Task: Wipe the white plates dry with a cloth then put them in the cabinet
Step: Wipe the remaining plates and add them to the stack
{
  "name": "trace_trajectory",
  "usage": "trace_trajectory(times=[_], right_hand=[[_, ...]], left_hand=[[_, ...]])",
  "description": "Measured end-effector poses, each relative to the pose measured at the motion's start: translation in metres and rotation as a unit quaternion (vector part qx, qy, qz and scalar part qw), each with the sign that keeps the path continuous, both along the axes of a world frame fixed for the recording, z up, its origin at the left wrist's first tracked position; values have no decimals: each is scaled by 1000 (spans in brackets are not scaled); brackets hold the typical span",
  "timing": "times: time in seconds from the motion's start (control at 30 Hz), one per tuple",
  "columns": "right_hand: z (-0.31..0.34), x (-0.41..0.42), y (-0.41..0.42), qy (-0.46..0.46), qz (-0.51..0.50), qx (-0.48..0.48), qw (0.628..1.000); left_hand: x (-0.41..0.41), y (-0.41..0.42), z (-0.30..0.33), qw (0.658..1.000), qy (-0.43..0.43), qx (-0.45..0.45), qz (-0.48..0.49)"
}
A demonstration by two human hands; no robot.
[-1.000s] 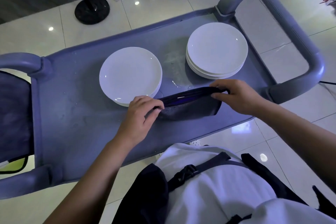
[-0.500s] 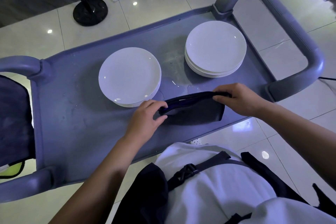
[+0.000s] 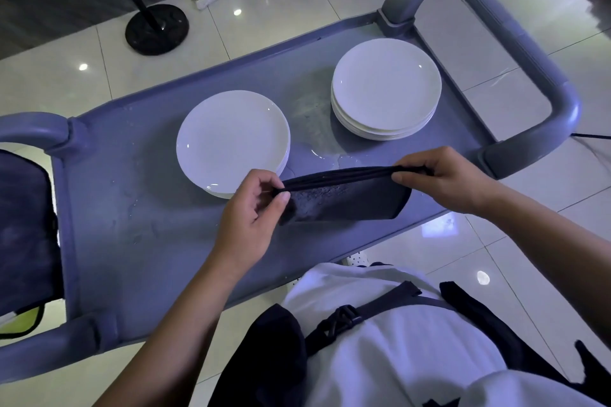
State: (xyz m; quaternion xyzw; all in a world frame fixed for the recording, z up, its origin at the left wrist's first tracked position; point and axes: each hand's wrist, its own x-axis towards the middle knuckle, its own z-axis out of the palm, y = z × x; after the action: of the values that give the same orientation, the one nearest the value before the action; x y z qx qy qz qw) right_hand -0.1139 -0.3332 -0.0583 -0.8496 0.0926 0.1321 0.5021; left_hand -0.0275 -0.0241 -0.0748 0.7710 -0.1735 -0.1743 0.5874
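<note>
Plates (image 3: 233, 142) sit stacked at the cart's (image 3: 139, 208) left, a second pile (image 3: 386, 89) far right, water pooled between. Nearer, left hand (image 3: 251, 225) and right hand (image 3: 446, 180) pinch the dark cloth (image 3: 344, 200) taut. Wiping seems unstarted; no cabinet visible.

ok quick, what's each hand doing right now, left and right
Left hand: pinching the left end of the dark folded cloth.
Right hand: gripping the cloth's right end, fingers curled round it.
</note>
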Motion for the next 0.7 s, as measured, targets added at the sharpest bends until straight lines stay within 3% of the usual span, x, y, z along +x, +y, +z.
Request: trace_trajectory(times=[0.2, 0.47, 0.57, 0.7], right_hand=[[0, -9, 18, 9, -143, 169, 975], [-30, -4, 16, 144, -182, 169, 958], [-42, 5, 14, 142, -183, 94, 968], [-79, 3, 35, 105, -132, -145, 975]], left_hand=[[-4, 4, -5, 999, 15, -31, 14], [-16, -12, -47, 976, 202, 15, 80], [-18, -17, -59, 963, 258, 21, 76], [-30, -21, -79, 964, 241, 101, 39]])
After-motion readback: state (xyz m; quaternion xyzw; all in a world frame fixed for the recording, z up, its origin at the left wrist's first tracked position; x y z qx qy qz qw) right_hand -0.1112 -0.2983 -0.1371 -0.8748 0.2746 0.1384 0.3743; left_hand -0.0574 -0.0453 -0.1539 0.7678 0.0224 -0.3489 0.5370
